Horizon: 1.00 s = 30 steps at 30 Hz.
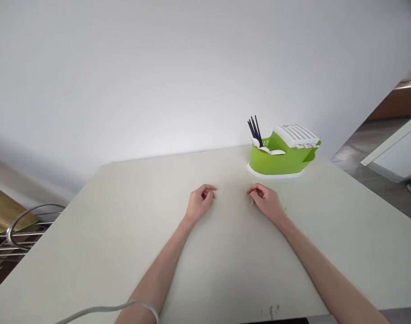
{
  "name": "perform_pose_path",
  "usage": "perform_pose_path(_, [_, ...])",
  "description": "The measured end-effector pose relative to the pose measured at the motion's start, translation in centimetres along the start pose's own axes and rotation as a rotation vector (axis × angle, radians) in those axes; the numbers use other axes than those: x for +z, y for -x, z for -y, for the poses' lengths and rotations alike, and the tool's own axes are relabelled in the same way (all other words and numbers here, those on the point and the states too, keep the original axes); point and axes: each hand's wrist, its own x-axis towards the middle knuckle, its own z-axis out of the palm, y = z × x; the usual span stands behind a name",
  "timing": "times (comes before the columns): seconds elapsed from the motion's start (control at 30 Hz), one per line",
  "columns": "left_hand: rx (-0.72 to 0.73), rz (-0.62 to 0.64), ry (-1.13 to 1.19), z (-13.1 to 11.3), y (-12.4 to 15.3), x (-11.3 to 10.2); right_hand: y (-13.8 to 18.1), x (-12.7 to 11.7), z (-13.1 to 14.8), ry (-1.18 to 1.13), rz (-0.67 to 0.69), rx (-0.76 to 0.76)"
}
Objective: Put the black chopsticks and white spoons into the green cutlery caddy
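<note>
pale table [124, 211] | green utensil holder [271, 163], back right | left hand [199, 202] and right hand [266, 201] resting mid-table

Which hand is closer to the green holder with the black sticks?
The right hand: it is just in front of the green holder. The left hand is farther away, off to the holder's left.

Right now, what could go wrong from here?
The cable crosses in front of the left forearm and might snag if that arm lifts. The right hand is nearer the green caddy; a careless sweep could bump it and perhaps spill the black sticks jutting above its rim.
</note>
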Motion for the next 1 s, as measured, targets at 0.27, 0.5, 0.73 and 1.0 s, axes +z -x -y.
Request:
perform_pose_path(0.27, [-0.009, -0.002, 0.003, -0.38, 0.17, -0.03, 0.07, 0.14, -0.09, 0.01, 0.008, -0.002])
perform_pose_path(0.5, [-0.024, 0.007, 0.0, 0.21, 0.28, -0.35, 0.22, 0.32, 0.14, 0.009, 0.001, 0.012])
perform_pose_path(0.73, [-0.044, 0.019, 0.017, 0.58, 0.61, -0.65, 0.17, 0.46, -0.07, -0.023, 0.003, -0.004])
perform_pose_path(1.0, [-0.055, 0.021, 0.021, 0.23, 0.83, -0.79, 0.56, 0.44, 0.14, -0.024, 0.007, 0.007])
